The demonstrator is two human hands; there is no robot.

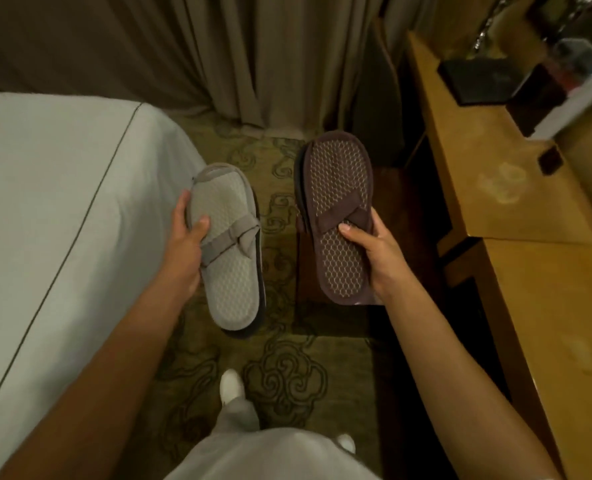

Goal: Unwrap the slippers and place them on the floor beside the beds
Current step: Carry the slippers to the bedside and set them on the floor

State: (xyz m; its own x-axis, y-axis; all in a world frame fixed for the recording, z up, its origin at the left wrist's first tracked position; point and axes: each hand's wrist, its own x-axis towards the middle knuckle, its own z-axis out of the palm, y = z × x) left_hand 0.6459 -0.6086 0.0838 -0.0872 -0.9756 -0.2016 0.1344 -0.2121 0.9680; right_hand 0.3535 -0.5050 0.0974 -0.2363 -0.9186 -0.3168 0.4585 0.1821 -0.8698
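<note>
My left hand [185,247] grips a pair of light grey slippers [230,271], stacked sole up and tied with a grey band across the middle. In my right hand [374,251] is a pair of dark brown slippers [337,174], also stacked sole up and bound by a brown band under my thumb. Both pairs hang in the air above the patterned carpet [280,368], the grey pair close to the corner of the white bed [55,209].
The bed fills the left side. A wooden desk [488,188] runs along the right, carrying a black box [478,81] and a tissue box [564,95]. Beige curtains [253,57] hang at the far end. My white shoes [231,386] stand on the carpet strip between.
</note>
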